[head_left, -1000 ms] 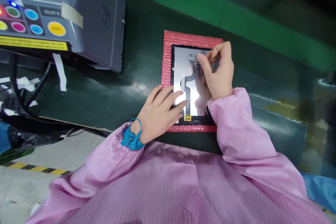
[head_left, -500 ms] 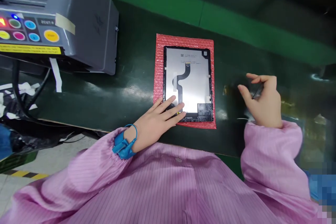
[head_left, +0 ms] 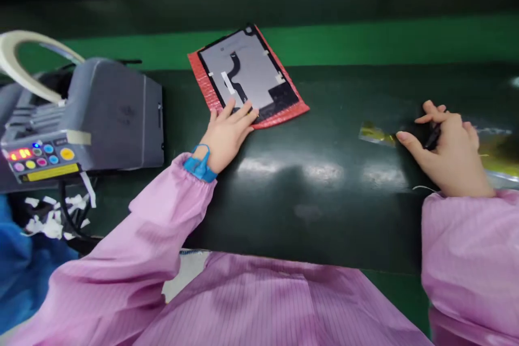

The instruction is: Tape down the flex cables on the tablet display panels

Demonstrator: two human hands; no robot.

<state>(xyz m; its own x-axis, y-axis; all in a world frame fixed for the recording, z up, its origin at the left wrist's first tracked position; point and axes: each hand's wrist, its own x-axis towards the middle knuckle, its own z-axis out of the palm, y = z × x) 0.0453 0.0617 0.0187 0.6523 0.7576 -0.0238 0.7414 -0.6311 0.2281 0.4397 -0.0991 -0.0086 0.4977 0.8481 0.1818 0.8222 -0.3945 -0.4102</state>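
A tablet screen panel (head_left: pixel 259 75), grey-backed with a black frame and a dark curved ribbon cable (head_left: pixel 233 67), lies tilted on a red bubble-wrap sheet (head_left: pixel 201 78). Across its near left edge my left hand (head_left: pixel 225 135) rests flat, fingers spread, gripping nothing. Well to the right, my right hand (head_left: pixel 448 146) is curled around a slim black tool (head_left: pixel 433 137), whose exact kind is mostly hidden by the fingers. The right thumb tip is beside a small piece of clear yellowish film (head_left: pixel 377 134) on the bench.
On the left stands a grey tape dispenser (head_left: pixel 117 113) with lit buttons and a white tape strip (head_left: pixel 88 189) hanging from it. White tape scraps (head_left: pixel 54 221) lie below it. More yellowish film (head_left: pixel 500 154) lies at the far right of the dark green bench (head_left: pixel 308 189).
The panel and its bubble wrap have been pushed away and leftward with my left hand on them, and turned. My right hand has moved right beside the film. The camera view has also shifted.
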